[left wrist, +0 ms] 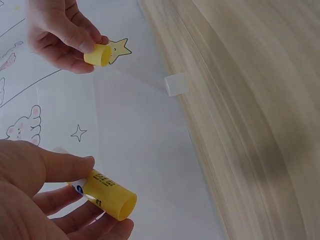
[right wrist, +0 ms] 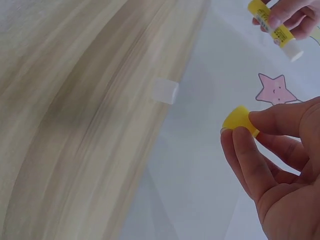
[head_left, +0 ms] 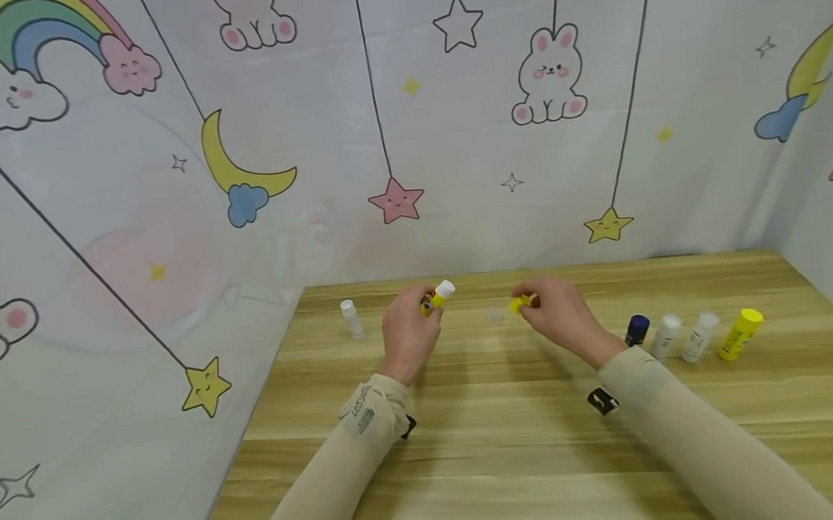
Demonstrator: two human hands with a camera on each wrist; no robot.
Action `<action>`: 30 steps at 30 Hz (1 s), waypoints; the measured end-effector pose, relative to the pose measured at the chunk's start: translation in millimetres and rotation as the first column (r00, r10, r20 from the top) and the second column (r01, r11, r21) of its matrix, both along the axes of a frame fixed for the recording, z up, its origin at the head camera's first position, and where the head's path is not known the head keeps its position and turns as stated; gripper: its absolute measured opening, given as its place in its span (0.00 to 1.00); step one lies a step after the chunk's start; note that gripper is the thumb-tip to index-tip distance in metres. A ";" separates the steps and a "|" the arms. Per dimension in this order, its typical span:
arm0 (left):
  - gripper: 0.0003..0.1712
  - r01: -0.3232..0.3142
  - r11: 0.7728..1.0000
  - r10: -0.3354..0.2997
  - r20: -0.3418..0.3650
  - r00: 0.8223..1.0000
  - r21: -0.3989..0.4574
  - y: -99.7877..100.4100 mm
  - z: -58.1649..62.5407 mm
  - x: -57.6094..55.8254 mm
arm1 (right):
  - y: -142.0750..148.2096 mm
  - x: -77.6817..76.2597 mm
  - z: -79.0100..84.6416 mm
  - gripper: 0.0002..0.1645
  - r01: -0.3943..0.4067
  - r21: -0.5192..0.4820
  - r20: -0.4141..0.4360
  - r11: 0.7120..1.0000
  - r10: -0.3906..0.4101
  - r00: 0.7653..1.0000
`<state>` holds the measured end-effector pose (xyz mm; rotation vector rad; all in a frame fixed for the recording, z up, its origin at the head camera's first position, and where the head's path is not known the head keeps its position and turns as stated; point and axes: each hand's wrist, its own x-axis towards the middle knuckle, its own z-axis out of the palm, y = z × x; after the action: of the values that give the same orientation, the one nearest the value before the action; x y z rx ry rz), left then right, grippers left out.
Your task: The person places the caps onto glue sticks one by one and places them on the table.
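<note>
My left hand (head_left: 410,334) holds a yellow glue stick (left wrist: 111,192) with dark print, tilted, its white end pointing up and to the right in the head view. To its right, my right hand (head_left: 563,313) pinches a small yellow cap (right wrist: 240,119) between thumb and fingertips, apart from the glue stick. On the table between the hands sits a small translucent white cap (head_left: 494,313), which also shows in both wrist views. Left of the left hand, a white glue stick (head_left: 352,319) stands upright.
Right of the right forearm, a blue-capped stick (head_left: 637,329), a white stick (head_left: 666,336), another white stick (head_left: 700,337) and a yellow stick (head_left: 741,334) stand in a row on the wooden table (head_left: 482,471). A patterned curtain (head_left: 329,134) hangs behind the table.
</note>
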<state>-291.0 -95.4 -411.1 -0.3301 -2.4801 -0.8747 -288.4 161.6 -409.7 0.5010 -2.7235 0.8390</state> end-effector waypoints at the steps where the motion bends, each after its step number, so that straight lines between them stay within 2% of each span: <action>1: 0.18 0.001 1.000 -0.001 0.000 1.000 0.003 0.8 -0.2 -0.2 | -0.7 0.4 1.3 0.14 -0.001 -0.005 -0.003 1.000 0.001 1.000; 15: 0.18 0.005 1.000 -0.005 0.007 1.000 -0.008 9.7 -1.9 -4.2 | -9.4 3.3 11.2 0.13 0.015 -0.056 -0.019 0.998 -0.016 1.000; 22: 0.17 0.001 1.000 -0.001 0.015 1.000 -0.022 10.4 -4.1 -4.9 | -13.0 4.2 15.9 0.13 -0.005 -0.062 -0.045 0.998 0.002 0.999; 30: 0.17 0.004 0.999 -0.003 0.021 1.000 -0.041 12.6 -5.1 -4.8 | -15.0 4.4 20.1 0.12 0.005 -0.101 -0.029 0.995 -0.008 1.000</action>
<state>-295.8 -82.8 -416.3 -0.3409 -2.5208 -0.8337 -284.0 146.6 -389.7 0.4793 -2.6391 0.9543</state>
